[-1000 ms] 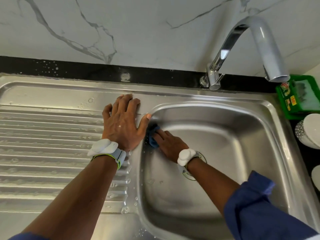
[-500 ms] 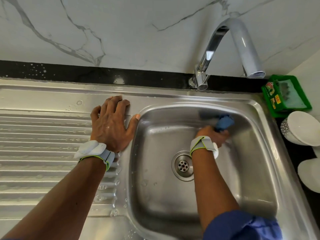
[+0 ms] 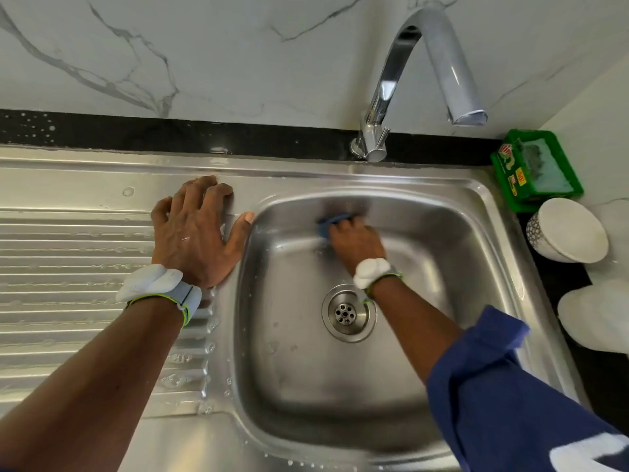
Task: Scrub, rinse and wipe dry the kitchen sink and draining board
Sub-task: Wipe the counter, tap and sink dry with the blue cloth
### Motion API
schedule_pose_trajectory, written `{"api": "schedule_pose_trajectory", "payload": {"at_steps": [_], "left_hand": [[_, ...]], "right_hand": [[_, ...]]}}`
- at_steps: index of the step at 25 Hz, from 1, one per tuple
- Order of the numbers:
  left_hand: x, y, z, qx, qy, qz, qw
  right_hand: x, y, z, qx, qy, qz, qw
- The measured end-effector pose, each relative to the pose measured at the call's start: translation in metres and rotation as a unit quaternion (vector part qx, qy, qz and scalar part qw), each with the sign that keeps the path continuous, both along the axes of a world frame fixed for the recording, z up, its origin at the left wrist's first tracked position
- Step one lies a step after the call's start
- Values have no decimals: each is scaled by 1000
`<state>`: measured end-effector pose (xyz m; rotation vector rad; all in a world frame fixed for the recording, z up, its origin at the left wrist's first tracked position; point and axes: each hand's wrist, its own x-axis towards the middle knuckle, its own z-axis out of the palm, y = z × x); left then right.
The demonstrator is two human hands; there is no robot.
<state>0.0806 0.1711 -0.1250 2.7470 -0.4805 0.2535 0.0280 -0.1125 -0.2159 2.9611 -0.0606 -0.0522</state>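
Writing: the only lettering we find is a red and yellow label (image 3: 510, 172) on the side wall of a green tray (image 3: 531, 134), beyond the drain (image 3: 348, 313) and far to its right. The print is too small and soft to read, and we can make out no brand. A grey-green pad lies inside the tray.

Sink (image 3: 306, 369): a steel basin with the drain in its floor and water droplets on the rim left of the drain.

Right hand (image 3: 355, 241): it is inside the basin, straight beyond the drain, against the back wall. Its fingers curl down over a blue sponge (image 3: 332, 222), which sticks out past the fingertips on the side away from the drain and touches the wall. The hand is blurred by motion, so the grip appears to be a closed one, but we cannot tell where the thumb lies.

Left hand (image 3: 195, 233): it is beyond and left of the drain, palm down and fingers spread flat, holding nothing. It rests where the ribbed draining board (image 3: 68, 267) meets the basin, with the thumb tip at the basin's edge.

Other items: the tap (image 3: 452, 73) stands beyond the drain and arches over the basin. Two white bowls (image 3: 571, 233) (image 3: 599, 315) sit right of the drain, outside the sink. Both wrists carry white bands, and a blue sleeve (image 3: 510, 403) covers the right forearm.
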Motion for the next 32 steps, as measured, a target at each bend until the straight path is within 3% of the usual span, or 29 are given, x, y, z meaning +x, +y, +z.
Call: {"api": "schedule_pose_trajectory", "payload": {"at_steps": [2,4,6,9,11,14,18,19,22,24,27,29,31,32], "left_hand": [[1,-1,1,-2,-3,0,1000],[0,-1,0,4,2,3,1000],[1,0,0,8,4,3,1000],[2,0,-2,11,-1,-3,1000],[3,1,-2,7,-3,-4,1000],[3,3,-2,3,1,-8,1000],[2,3,-2,2,0,-10,1000],[4,2,-2,5,1,-8,1000],[4,2,-2,18,4,-1,1000],[3,3,-1,14,4,-3,1000],[1,2,-1,20,8,1,1000],[2,-1,2,14,11,1,1000],[5,-1,4,10,8,0,1000],[5,0,3,8,8,-2,1000]], "right_hand": [[-36,-63,2,-32,123,-170,977],[-78,-84,1,-43,120,-247,961],[-98,-68,-5,-71,91,-193,974],[-91,-72,-11,-113,91,-2,989],[-87,-93,-5,-133,114,-62,983],[-105,-78,-1,-32,143,-290,946],[-151,-52,-4,20,126,-201,971],[-156,-58,-2,32,123,-228,965],[-138,-55,-10,120,108,-383,909],[-98,-34,-17,233,48,-406,882],[-40,15,-31,321,32,-264,909],[-47,69,-29,310,115,-41,943],[-83,98,-32,273,215,205,915],[-90,91,-29,251,227,260,904]]}}
